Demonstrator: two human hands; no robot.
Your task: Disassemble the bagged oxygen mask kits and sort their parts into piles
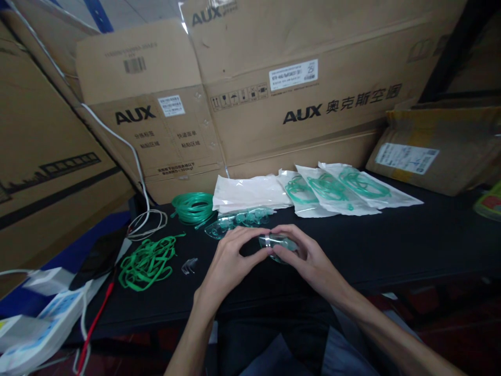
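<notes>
We hold a clear plastic mask [277,245] between both hands above the black table [410,245], just in front of our body. Our left hand [230,258] comes in from the left side of the mask, fingers curled and fingertips pinching its near left edge. Our right hand [309,256] wraps the right side of the mask, fingers bent over its top, so the mask sits in the gap where the two sets of fingertips almost meet. Most of the mask's body is hidden under the right fingers; only its clear rim and a greenish tint show.

Taking the mask as our landmark: just behind it lie more clear masks [238,220] in a loose row. Behind those rests a flat white pouch [250,192], and to the right behind the mask three sealed pouches with green tubing [336,189] fan out. Behind and left of the mask sits a coil of green tubing [192,207]. Left of the mask lies a small clear connector [189,266], and farther left a heap of green elastic straps [147,262]. Large cardboard boxes [305,99] stand well behind the mask.
</notes>
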